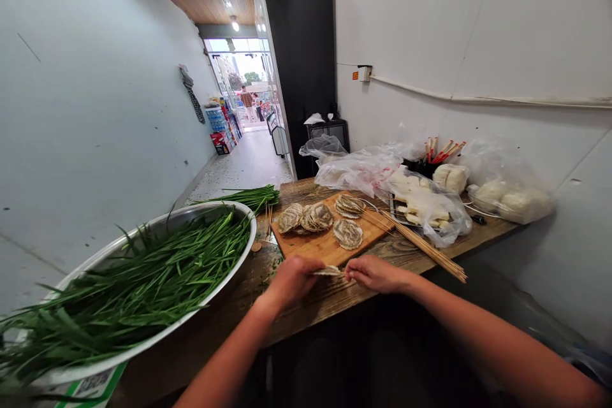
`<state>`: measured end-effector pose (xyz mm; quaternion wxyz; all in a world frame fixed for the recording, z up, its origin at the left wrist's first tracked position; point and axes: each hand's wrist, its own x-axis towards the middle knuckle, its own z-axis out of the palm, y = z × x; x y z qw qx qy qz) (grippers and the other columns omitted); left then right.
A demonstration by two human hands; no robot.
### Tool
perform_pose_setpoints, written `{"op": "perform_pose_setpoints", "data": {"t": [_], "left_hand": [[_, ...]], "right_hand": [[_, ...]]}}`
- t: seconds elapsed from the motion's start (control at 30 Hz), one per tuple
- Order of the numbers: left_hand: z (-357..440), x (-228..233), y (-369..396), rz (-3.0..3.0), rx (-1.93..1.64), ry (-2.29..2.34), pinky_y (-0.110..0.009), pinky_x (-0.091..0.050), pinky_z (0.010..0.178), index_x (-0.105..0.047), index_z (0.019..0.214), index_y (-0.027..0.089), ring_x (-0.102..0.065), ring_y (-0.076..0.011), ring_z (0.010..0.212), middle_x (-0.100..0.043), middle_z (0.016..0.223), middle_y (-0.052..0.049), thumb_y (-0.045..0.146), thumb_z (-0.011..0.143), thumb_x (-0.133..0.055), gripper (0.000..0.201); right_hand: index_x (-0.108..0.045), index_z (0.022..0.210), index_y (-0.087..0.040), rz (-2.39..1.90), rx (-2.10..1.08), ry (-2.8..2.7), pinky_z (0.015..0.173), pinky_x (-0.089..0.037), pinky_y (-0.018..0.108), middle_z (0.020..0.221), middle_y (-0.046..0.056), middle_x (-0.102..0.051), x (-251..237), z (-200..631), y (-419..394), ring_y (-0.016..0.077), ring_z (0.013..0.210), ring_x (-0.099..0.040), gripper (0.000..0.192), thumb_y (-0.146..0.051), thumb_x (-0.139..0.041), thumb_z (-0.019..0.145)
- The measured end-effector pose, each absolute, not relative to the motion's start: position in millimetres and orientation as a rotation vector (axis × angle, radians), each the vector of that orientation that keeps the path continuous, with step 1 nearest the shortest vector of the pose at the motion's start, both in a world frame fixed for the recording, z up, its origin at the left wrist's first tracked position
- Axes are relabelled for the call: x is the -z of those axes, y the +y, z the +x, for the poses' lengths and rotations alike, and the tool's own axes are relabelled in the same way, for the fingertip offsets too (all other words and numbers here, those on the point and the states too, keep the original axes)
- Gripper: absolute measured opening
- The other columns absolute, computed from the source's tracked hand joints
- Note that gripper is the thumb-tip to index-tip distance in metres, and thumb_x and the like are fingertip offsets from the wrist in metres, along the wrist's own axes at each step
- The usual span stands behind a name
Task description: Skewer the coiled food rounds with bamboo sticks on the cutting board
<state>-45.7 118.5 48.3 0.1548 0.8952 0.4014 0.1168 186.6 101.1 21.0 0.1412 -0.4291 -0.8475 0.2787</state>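
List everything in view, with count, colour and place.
Table: one, brown, in front
Bowl: one, silver, left
Leaves: many, green, in bowl; another bunch behind it
Card: one, green-white, below bowl
Board: one, light brown, on table
Flat rounds: several, tan, on board
Flat piece: one, pale, in left hand
Thin sticks: bundle, tan, right of board
Plastic bags: several, clear, table's far side and right
Pale slices: several, cream, right
Red sticks: several, red-tan, far right
Cabinet: one, black, beyond table
People: at least two, mixed colours, doorway
Left hand: one, bare, near board
Right hand: one, bare, beside flat piece
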Motion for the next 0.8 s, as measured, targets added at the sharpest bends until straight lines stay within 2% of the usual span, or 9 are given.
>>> {"op": "perform_pose_setpoints", "data": {"t": [0.07, 0.13, 0.27, 0.4, 0.8], "left_hand": [[-42.7, -61.4, 130.1, 2.351, -0.253, 1.190, -0.022, -0.039, 0.055, -0.069, 0.070, 0.015, -0.055, -0.0131, 0.056, -0.063, 0.059, 0.000, 0.028, 0.077, -0.053, 0.022], [-41.5, -68.0, 144.0, 2.114, -0.233, 1.151, -0.020, -0.036, 0.049, -0.070, 0.069, 0.012, -0.052, -0.0117, 0.052, -0.062, 0.056, 0.001, 0.030, 0.069, -0.061, 0.020], [-40.6, -63.5, 163.5, 1.580, -0.213, 1.111, -0.024, -0.046, 0.057, -0.070, 0.077, 0.010, -0.058, -0.0145, 0.058, -0.067, 0.066, -0.002, 0.030, 0.051, -0.076, 0.034], [-38.6, -53.2, 166.3, 1.320, -0.212, 1.101, -0.027, -0.051, 0.061, -0.070, 0.074, 0.009, -0.061, -0.0152, 0.058, -0.068, 0.066, -0.004, 0.026, 0.041, -0.082, 0.039], [-30.9, -35.7, 159.2, 1.317, -0.362, 1.085, -0.025, -0.049, 0.058, -0.069, 0.078, 0.007, -0.059, -0.0135, 0.057, -0.067, 0.068, -0.003, 0.025, 0.046, -0.080, 0.038]], "right_hand": [[-0.064, 0.089, -0.018, -1.279, -0.729, -2.501, 0.061, -0.036, 0.020, 0.078, 0.001, -0.066, -35.5, 194.4, 107.2, 0.0124, 0.070, -0.056, 0.022, -0.017, -0.042, 0.085], [-0.065, 0.091, -0.018, -1.323, -0.618, -2.500, 0.063, -0.036, 0.021, 0.082, 0.002, -0.067, -43.9, 197.1, 110.5, 0.0135, 0.074, -0.057, 0.023, -0.019, -0.043, 0.086], [-0.068, 0.094, -0.021, -1.341, -0.572, -2.393, 0.068, -0.038, 0.022, 0.085, 0.003, -0.069, -41.1, 196.7, 110.7, 0.0145, 0.078, -0.060, 0.023, -0.027, -0.047, 0.087], [-0.070, 0.095, -0.023, -1.406, -0.628, -2.305, 0.066, -0.039, 0.022, 0.085, 0.002, -0.071, -33.5, 198.6, 108.2, 0.0147, 0.077, -0.062, 0.024, -0.032, -0.049, 0.087], [-0.069, 0.083, -0.022, -1.708, -0.354, -2.359, 0.060, -0.035, 0.025, 0.080, 0.005, -0.071, -46.1, 188.4, 94.1, 0.0185, 0.077, -0.064, 0.026, -0.030, -0.045, 0.087]]}}
